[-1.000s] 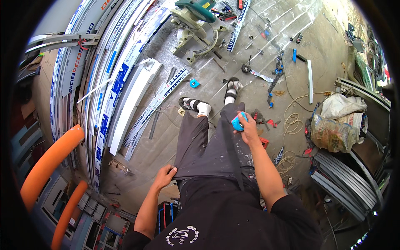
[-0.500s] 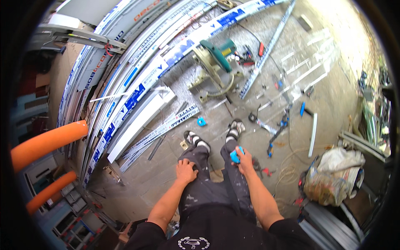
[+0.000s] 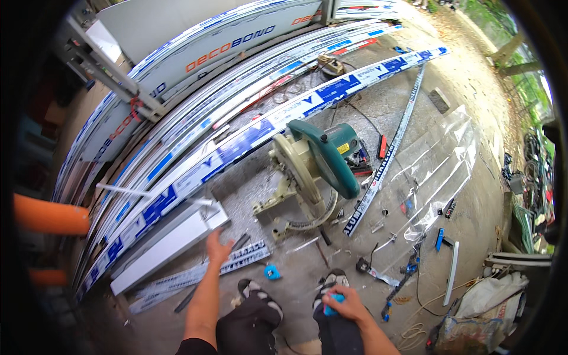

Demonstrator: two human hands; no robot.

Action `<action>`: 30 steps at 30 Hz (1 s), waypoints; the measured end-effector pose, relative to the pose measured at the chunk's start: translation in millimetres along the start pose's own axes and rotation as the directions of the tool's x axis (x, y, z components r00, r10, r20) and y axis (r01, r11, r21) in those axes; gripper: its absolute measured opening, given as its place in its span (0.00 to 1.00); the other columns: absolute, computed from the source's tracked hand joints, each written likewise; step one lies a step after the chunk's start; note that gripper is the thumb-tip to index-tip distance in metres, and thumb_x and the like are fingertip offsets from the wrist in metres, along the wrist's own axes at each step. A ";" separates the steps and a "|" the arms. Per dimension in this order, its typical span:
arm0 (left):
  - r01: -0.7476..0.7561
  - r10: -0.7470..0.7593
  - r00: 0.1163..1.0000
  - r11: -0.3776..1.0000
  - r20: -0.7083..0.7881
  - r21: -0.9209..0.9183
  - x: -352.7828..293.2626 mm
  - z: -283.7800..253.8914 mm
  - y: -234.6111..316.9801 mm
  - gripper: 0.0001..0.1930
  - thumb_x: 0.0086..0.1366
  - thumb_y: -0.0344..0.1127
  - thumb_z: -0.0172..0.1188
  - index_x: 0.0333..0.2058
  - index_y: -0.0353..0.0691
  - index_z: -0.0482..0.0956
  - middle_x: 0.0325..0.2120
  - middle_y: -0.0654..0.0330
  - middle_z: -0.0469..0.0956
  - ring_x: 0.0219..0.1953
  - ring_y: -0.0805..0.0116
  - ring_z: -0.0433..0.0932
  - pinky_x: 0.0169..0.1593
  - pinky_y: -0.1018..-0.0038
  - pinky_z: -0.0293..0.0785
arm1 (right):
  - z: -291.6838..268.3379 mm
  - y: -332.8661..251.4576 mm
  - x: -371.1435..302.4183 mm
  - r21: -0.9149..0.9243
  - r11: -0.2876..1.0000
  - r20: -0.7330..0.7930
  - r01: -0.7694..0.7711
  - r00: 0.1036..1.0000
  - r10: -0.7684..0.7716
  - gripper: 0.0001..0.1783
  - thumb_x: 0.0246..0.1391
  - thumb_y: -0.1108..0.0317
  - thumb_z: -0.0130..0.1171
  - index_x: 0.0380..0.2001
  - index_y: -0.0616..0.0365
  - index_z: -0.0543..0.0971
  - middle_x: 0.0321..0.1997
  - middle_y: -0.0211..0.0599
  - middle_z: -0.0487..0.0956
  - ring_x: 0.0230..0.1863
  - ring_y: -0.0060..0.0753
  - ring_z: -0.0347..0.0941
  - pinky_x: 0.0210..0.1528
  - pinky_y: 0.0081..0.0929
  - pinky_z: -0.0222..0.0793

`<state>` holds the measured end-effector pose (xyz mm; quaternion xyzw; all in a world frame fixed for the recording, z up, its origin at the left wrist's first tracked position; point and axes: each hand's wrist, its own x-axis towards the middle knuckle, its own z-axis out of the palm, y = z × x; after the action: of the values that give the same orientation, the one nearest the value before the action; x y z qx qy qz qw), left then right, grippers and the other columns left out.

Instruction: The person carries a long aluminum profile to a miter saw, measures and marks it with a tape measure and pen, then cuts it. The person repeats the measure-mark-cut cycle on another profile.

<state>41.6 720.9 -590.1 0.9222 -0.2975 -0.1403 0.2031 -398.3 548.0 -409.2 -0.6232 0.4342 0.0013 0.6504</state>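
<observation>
Tape [image 3: 332,304] first: in the head view you've got that blue one in your right hand [image 3: 353,306], fingers curled round it, held above your right leg. Your left hand [image 3: 218,248] is out in front with nothing in it, fingers spread, right by the saw-side end of the white profile [image 3: 163,247]. It's a bit blurry there, so I can't tell if you're touching it.

Under that forearm you've got a couple of printed strips [image 3: 245,255] on the floor [image 3: 367,251], and a second blue tape measure [image 3: 272,272] sits just off their end, near your left foot [image 3: 260,293]. Green saw [image 3: 322,157] stands ahead of you, long blue-and-white bar [image 3: 266,127] running behind it. Clear plastic [image 3: 447,168] is spread off to your right.
</observation>
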 end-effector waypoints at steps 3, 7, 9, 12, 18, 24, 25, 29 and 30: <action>0.379 -0.479 0.874 0.574 0.077 -0.726 119.5 41.8 -52.1 0.40 0.56 0.46 0.76 0.62 0.36 0.69 0.53 0.53 0.79 0.55 0.54 0.77 0.59 0.64 0.70 | -13.0 -11.9 17.2 -0.017 0.998 0.066 0.055 0.996 -0.054 0.17 0.55 0.56 0.72 0.37 0.60 0.84 0.31 0.34 0.83 0.34 0.23 0.78 0.39 0.25 0.74; 0.208 -0.659 0.705 -0.162 0.262 -0.965 249.5 70.4 -99.2 0.47 0.57 0.56 0.75 0.67 0.38 0.63 0.54 0.53 0.79 0.57 0.57 0.76 0.59 0.59 0.72 | -18.2 -17.2 31.5 -0.036 0.991 -0.075 0.130 0.988 -0.132 0.18 0.51 0.57 0.75 0.36 0.60 0.84 0.30 0.34 0.83 0.33 0.23 0.78 0.38 0.24 0.73; 0.124 -0.655 0.681 -0.336 0.326 -0.934 296.8 79.9 -107.1 0.44 0.56 0.58 0.75 0.63 0.37 0.69 0.54 0.51 0.79 0.59 0.55 0.76 0.60 0.57 0.72 | -15.1 -12.1 36.5 -0.068 0.982 -0.182 0.174 0.966 -0.183 0.18 0.50 0.58 0.76 0.36 0.60 0.84 0.29 0.34 0.83 0.32 0.23 0.78 0.37 0.23 0.73; -0.004 -0.573 0.773 -0.434 0.272 -0.901 331.5 93.9 -98.9 0.40 0.55 0.59 0.75 0.56 0.36 0.75 0.53 0.49 0.80 0.55 0.52 0.79 0.58 0.52 0.76 | -5.4 -2.4 36.2 -0.182 0.960 -0.327 0.214 0.907 -0.265 0.17 0.49 0.59 0.77 0.35 0.60 0.84 0.29 0.33 0.83 0.31 0.22 0.78 0.37 0.22 0.73; 0.019 -0.859 0.397 -0.346 0.324 -0.938 326.5 87.6 -58.2 0.30 0.58 0.51 0.74 0.51 0.35 0.79 0.46 0.53 0.83 0.41 0.50 0.85 0.46 0.48 0.83 | 19.4 -10.6 26.7 -0.209 0.925 -0.362 0.319 0.853 -0.376 0.17 0.47 0.63 0.78 0.34 0.62 0.83 0.28 0.33 0.82 0.31 0.21 0.76 0.36 0.22 0.71; -0.040 -0.783 0.547 -0.378 0.296 -0.925 327.4 77.8 -56.2 0.28 0.58 0.49 0.74 0.50 0.35 0.79 0.46 0.54 0.83 0.41 0.51 0.85 0.46 0.50 0.83 | 31.9 -21.0 12.3 -0.395 0.879 -0.300 0.268 0.866 -0.399 0.17 0.45 0.61 0.79 0.34 0.60 0.84 0.29 0.34 0.83 0.32 0.26 0.79 0.37 0.23 0.72; -0.043 -0.775 0.558 -0.382 0.295 -0.923 330.1 78.3 -59.1 0.28 0.59 0.48 0.74 0.50 0.35 0.79 0.45 0.54 0.83 0.42 0.51 0.84 0.46 0.50 0.83 | 32.5 -21.3 9.1 -0.438 0.854 -0.282 0.282 0.858 -0.429 0.18 0.44 0.61 0.79 0.34 0.60 0.84 0.29 0.34 0.83 0.31 0.26 0.79 0.36 0.23 0.72; -0.053 -0.731 0.623 -0.395 0.279 -0.917 338.6 78.7 -75.0 0.26 0.59 0.46 0.73 0.50 0.35 0.79 0.45 0.54 0.83 0.42 0.52 0.84 0.46 0.51 0.83 | 36.4 -22.6 0.9 -0.414 0.850 -0.239 0.327 0.862 -0.448 0.19 0.45 0.59 0.80 0.35 0.58 0.84 0.32 0.35 0.84 0.33 0.32 0.81 0.38 0.27 0.73; -0.061 -0.716 0.644 -0.398 0.268 -0.915 341.5 77.3 -79.2 0.26 0.59 0.46 0.73 0.49 0.35 0.79 0.45 0.54 0.83 0.42 0.52 0.84 0.46 0.51 0.83 | 37.2 -23.6 0.1 -0.425 0.847 -0.224 0.320 0.869 -0.441 0.19 0.44 0.59 0.80 0.35 0.58 0.84 0.32 0.35 0.84 0.34 0.32 0.81 0.38 0.27 0.73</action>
<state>318.7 550.2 -741.4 0.4289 0.3249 -0.1301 0.8328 -364.5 572.8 -395.9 -0.8019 0.3892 -0.1457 0.4292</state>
